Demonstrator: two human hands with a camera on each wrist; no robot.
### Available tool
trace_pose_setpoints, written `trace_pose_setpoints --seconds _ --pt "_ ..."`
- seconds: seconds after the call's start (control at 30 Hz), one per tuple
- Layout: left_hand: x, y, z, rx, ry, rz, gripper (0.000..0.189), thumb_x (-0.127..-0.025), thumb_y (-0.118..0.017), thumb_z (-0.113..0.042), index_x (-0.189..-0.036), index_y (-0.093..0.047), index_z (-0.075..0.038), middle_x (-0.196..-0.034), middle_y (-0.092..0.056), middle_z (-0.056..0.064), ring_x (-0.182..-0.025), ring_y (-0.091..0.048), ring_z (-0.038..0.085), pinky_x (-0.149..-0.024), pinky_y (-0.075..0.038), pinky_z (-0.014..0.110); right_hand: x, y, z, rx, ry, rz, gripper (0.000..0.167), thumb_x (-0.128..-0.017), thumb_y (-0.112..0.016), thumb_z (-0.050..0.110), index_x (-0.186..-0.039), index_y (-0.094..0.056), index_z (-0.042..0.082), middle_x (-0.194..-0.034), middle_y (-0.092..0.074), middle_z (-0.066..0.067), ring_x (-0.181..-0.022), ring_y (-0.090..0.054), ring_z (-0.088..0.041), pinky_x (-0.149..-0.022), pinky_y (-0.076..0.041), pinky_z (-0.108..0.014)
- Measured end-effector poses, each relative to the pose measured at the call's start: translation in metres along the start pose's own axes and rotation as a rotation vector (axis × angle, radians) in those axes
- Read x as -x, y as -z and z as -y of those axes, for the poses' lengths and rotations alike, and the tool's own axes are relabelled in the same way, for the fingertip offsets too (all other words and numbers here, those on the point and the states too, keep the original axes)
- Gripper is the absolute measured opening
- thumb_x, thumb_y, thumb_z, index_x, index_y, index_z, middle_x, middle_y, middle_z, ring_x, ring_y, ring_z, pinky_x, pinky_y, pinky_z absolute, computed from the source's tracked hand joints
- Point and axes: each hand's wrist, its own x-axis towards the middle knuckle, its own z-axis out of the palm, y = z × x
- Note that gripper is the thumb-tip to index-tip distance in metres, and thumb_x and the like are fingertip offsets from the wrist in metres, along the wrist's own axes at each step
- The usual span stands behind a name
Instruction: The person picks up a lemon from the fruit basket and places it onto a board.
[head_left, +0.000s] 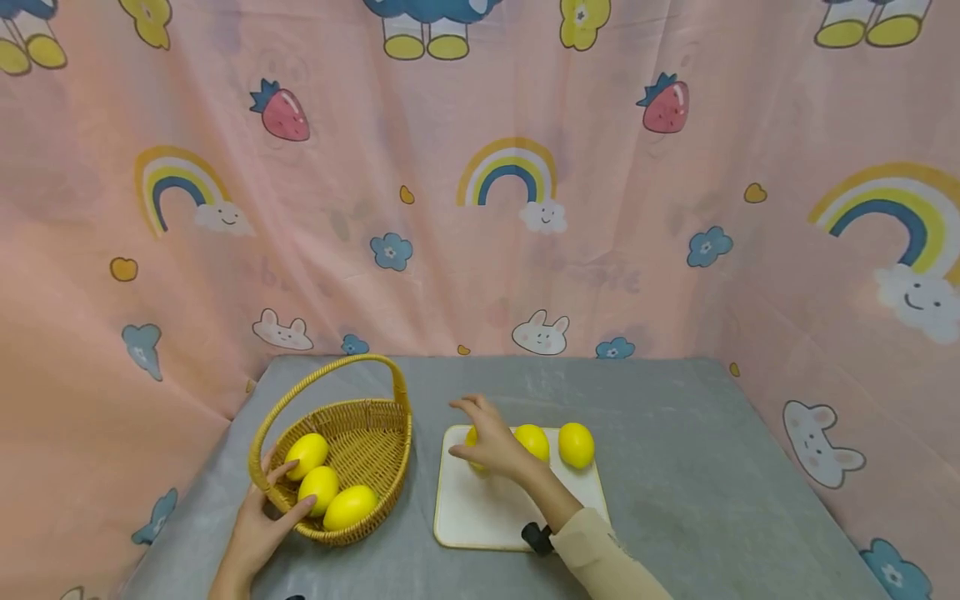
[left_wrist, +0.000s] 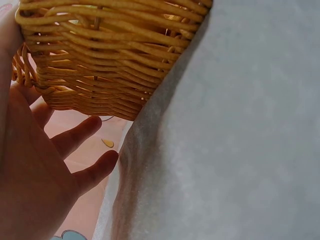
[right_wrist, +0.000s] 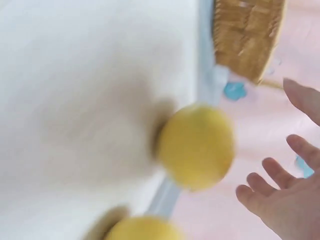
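Observation:
A wicker basket (head_left: 375, 467) with a tall arched handle stands at the left, three lemons lying in its near left side: one lemon (head_left: 307, 456) by the handle, another lemon (head_left: 320, 490) beside it, and a third lemon (head_left: 350, 507) near the front rim. My left hand (head_left: 258, 527) grips the basket's left rim, its thumb and a finger reaching over to the lemons. Over a white cutting board (head_left: 487, 512), my right hand (head_left: 491, 442) hovers with spread fingers, partly hiding a lemon (head_left: 472, 437). Beside it on the board are a middle lemon (head_left: 532, 442) and a right lemon (head_left: 576, 446).
A grey cloth covers the table (head_left: 675, 483). Behind and at both sides hangs a pink printed curtain (head_left: 600, 292). A small black device (head_left: 536, 538) sits at the right wrist, overlapping the board's front edge.

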Motion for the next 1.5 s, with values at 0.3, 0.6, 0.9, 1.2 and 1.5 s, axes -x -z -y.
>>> trace_pose_setpoints --seconds 0.3,0.6,0.9,1.2,1.5 --pt "-0.002 0.001 0.001 -0.007 0.001 0.003 0.066 -0.087 -0.08 -0.025 -0.141 -0.051 -0.001 -0.166 -0.007 0.017 -0.146 -0.009 0.051 -0.106 -0.019 0.074 -0.016 -0.033 0.048 -0.053 0.159 0.011 0.02 -0.091 -0.071 0.004 -0.111 -0.069 0.002 -0.107 -0.065 -0.009 -0.095 -0.062 -0.021 -0.085 -0.054 -0.035" --pt "0.0 0.001 0.002 0.013 -0.01 -0.002 0.064 -0.086 -0.08 -0.02 -0.14 -0.051 0.0 -0.166 -0.006 0.015 -0.147 -0.008 0.05 -0.108 -0.018 0.072 -0.026 -0.065 0.081 0.046 0.224 0.275 0.017 -0.094 -0.071 0.014 -0.108 -0.073 0.005 -0.095 -0.072 0.001 -0.076 -0.059 0.001 -0.068 -0.046 -0.009" --pt "0.0 0.0 0.002 0.023 -0.022 -0.004 0.063 -0.086 -0.08 -0.019 -0.139 -0.052 0.0 -0.165 -0.006 0.018 -0.146 -0.009 0.05 -0.108 -0.02 0.072 -0.031 -0.078 0.09 0.225 0.213 0.321 0.026 -0.094 -0.072 0.026 -0.113 -0.074 0.01 -0.11 -0.068 0.002 -0.097 -0.062 -0.006 -0.079 -0.048 -0.015" --pt "0.0 0.0 0.001 0.01 -0.022 -0.007 0.062 -0.087 -0.079 -0.021 -0.139 -0.052 0.0 -0.165 -0.008 0.02 -0.145 -0.01 0.052 -0.106 -0.02 0.073 -0.029 -0.102 0.106 0.46 0.178 0.265 0.037 -0.085 -0.078 0.045 -0.109 -0.076 0.018 -0.101 -0.069 0.01 -0.083 -0.059 -0.001 -0.061 -0.045 -0.019" --pt "0.0 0.0 0.002 0.03 -0.031 -0.012 0.061 -0.087 -0.079 -0.019 -0.138 -0.053 0.001 -0.165 -0.008 0.02 -0.145 -0.01 0.051 -0.107 -0.023 0.072 -0.028 -0.124 0.12 0.638 0.085 0.229 0.036 -0.079 -0.078 0.058 -0.089 -0.072 0.024 -0.075 -0.053 0.009 -0.059 -0.045 -0.006 -0.048 -0.037 -0.023"
